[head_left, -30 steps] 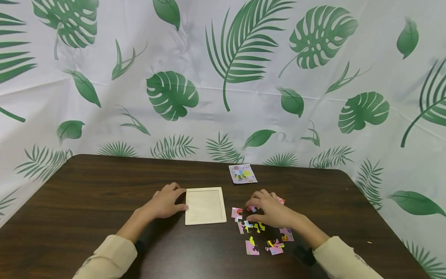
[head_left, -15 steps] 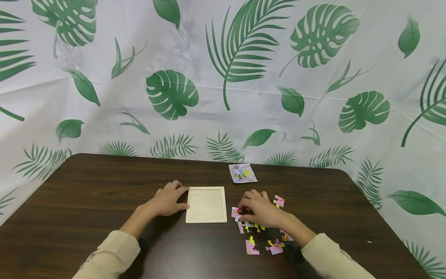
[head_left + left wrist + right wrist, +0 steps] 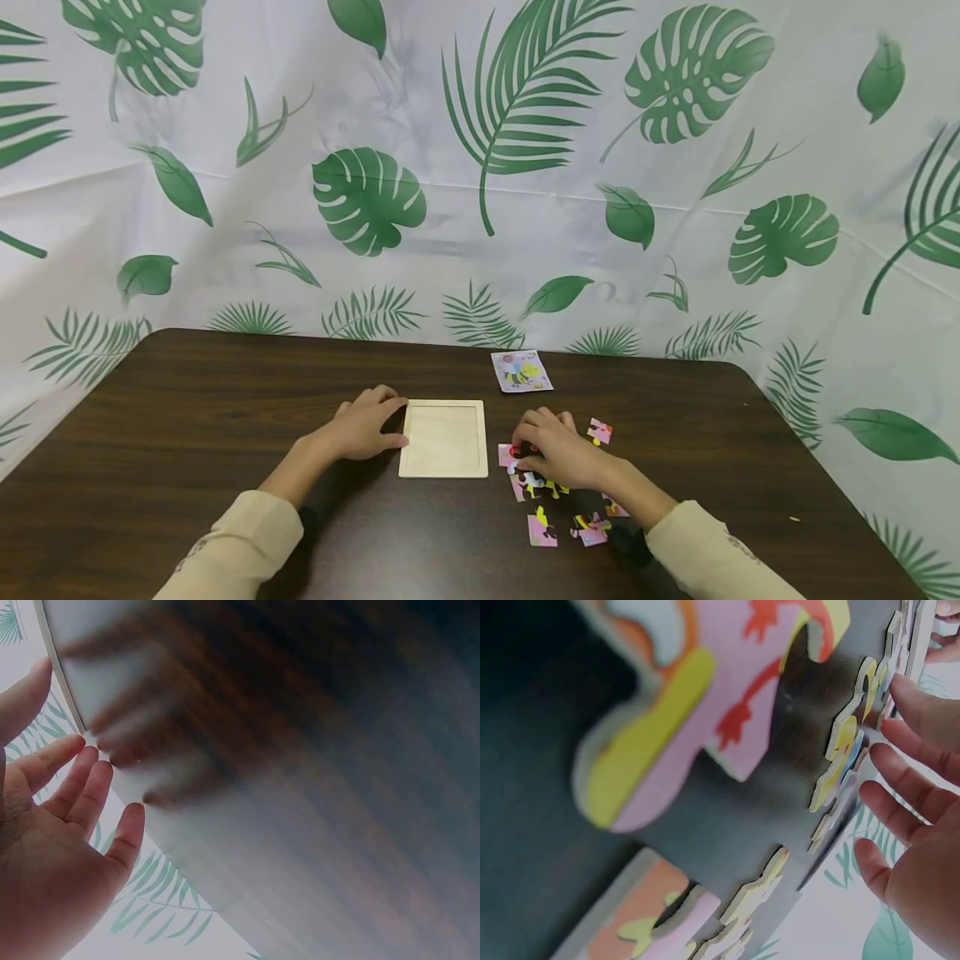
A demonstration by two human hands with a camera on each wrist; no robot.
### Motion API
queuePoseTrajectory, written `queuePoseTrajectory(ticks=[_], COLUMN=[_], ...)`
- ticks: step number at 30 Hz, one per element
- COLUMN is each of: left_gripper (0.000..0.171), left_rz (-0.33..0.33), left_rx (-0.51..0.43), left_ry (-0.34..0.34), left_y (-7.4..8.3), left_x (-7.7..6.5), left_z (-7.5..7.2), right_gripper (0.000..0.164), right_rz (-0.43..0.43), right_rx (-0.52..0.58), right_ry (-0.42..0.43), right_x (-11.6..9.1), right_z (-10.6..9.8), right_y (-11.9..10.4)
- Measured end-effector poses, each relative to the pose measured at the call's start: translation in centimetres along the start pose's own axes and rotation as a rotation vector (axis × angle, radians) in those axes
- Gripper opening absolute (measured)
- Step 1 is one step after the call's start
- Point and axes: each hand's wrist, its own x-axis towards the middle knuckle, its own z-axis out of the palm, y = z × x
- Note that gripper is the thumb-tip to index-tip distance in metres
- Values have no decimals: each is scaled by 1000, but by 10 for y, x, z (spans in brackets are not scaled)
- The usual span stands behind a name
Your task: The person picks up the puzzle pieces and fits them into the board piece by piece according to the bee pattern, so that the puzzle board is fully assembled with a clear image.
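My left hand (image 3: 366, 427) lies at the left side of a square wooden puzzle tray (image 3: 446, 440), thumb and fingertips against its edge. In the left wrist view, the fingers (image 3: 88, 791) are mostly straight and reach toward the rim. My right hand (image 3: 558, 450) is over a cluster of pink and yellow jigsaw pieces, partly covering them. From the right wrist, the hand (image 3: 922, 802) shows relaxed fingers, its thumb and index tip close to a piece at the far end. Whether they touch it cannot be told. One pink piece (image 3: 507, 456) sits by the thumb, another (image 3: 542, 528) nearer me.
Behind the pieces lies a picture card (image 3: 521, 372) with a bee. A separate piece (image 3: 600, 431) is right of the hand, and joined-looking pieces (image 3: 591, 531) lie in front. A tiny yellowish scrap (image 3: 794, 519) is at far right. A leaf-patterned cloth (image 3: 450, 200) hangs behind the dark table.
My right hand has moved left over the pieces, uncovering the one at the upper right. The tray has shifted and straightened slightly under my left hand. Over the last half second little has moved.
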Motion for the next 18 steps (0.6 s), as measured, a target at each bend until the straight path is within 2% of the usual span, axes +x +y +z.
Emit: queuePoseTrajectory(ticks=[10,18], left_gripper=[55,55], left_rz=[2,-3], left_rx=[-7,-8], left_ry=[-7,-10], left_y=[1,1], left_x=[0,1], left_z=[-2,-1], right_gripper=[13,17], right_rz=[-21,-10], right_rx=[-11,46], right_ry=[14,21], right_x=[2,3], right_z=[2,-6], right_y=[0,0])
